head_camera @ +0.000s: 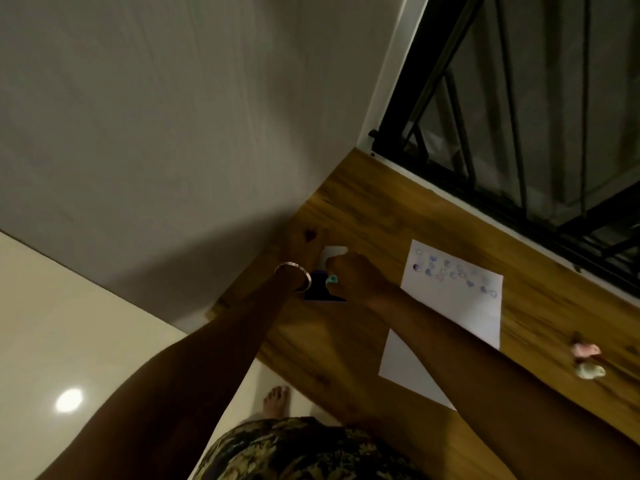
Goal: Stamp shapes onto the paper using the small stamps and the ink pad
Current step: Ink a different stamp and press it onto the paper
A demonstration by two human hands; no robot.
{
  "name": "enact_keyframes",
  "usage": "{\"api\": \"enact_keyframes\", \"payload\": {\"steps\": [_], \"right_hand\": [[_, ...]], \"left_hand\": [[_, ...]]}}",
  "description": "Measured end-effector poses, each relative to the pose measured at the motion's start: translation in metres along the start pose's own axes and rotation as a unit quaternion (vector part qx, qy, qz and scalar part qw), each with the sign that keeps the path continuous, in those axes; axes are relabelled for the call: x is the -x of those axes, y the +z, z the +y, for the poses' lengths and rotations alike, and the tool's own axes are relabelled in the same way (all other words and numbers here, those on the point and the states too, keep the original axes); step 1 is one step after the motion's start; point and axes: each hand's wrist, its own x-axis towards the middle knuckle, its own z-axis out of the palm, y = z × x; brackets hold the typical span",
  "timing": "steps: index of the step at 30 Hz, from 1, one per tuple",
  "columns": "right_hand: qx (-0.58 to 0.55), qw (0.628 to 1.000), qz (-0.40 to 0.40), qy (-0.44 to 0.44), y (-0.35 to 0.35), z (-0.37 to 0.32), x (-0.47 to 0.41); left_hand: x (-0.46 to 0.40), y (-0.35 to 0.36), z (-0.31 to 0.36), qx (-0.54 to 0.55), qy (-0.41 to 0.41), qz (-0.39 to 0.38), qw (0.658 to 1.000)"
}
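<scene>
A white paper (446,317) lies on the wooden table (381,209), with several blue and purple stamped shapes along its far end. Left of it sits a dark ink pad (320,289) with its white lid (334,251) open behind it. My right hand (360,277) is closed on a small teal stamp (333,279) held right over the pad. My left hand (303,249), with a metal bangle on the wrist, rests in shadow against the pad's left side; its grip is too dark to make out.
Two more small stamps, a pink stamp (585,349) and a pale stamp (590,370), lie on the table at the right. A dark window grille (519,116) runs along the far edge, and a wall (173,116) borders the table's left side. Below the table edge I see my bare foot (275,400).
</scene>
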Motion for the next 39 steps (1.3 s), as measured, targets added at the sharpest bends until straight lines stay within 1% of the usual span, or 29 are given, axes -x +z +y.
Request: {"api": "enact_keyframes", "payload": {"steps": [5,9,12,16,19,21,24,26,28,30,33,37,39], "right_hand": [[0.027,1.0,-0.005,0.008,0.001,-0.003,-0.001],[0.009,1.0,-0.002,0.017,-0.001,-0.004,0.003],[-0.059,0.997,0.023,0.038,-0.002,0.001,0.01],[-0.168,0.979,0.08,0.086,-0.009,0.016,0.025],[-0.2,0.963,0.11,0.141,-0.017,0.04,0.041],[-0.194,0.956,0.118,0.183,-0.022,0.062,0.054],[-0.142,0.954,0.147,0.219,-0.025,0.095,0.075],[-0.113,0.948,0.167,0.245,-0.023,0.113,0.089],[-0.113,0.935,0.187,0.279,-0.02,0.127,0.101],[-0.111,0.926,0.2,0.3,-0.019,0.139,0.11],[-0.105,0.924,0.195,0.313,-0.02,0.154,0.117],[-0.097,0.919,0.198,0.327,-0.02,0.164,0.12],[-0.097,0.923,0.192,0.32,-0.02,0.168,0.119]], "left_hand": [[0.0,0.0,0.004,-0.021,0.02,0.001,1.0],[0.004,0.0,0.006,-0.041,0.029,-0.004,0.999],[0.007,0.001,0.008,-0.067,0.026,-0.001,0.997],[0.008,0.007,0.017,-0.088,0.027,0.01,0.996],[0.011,0.023,0.026,-0.059,0.011,-0.004,0.998],[0.015,0.039,0.031,-0.034,0.004,-0.016,0.999],[0.026,0.066,0.037,-0.026,-0.026,-0.028,0.999],[0.031,0.084,0.04,-0.029,-0.027,-0.049,0.998],[0.038,0.1,0.044,-0.021,-0.029,-0.081,0.996],[0.044,0.113,0.045,-0.06,-0.024,-0.116,0.991],[0.052,0.13,0.044,-0.139,0.013,-0.178,0.974],[0.059,0.142,0.042,-0.273,0.075,-0.248,0.927],[0.059,0.144,0.038,-0.31,0.096,-0.267,0.907]]}}
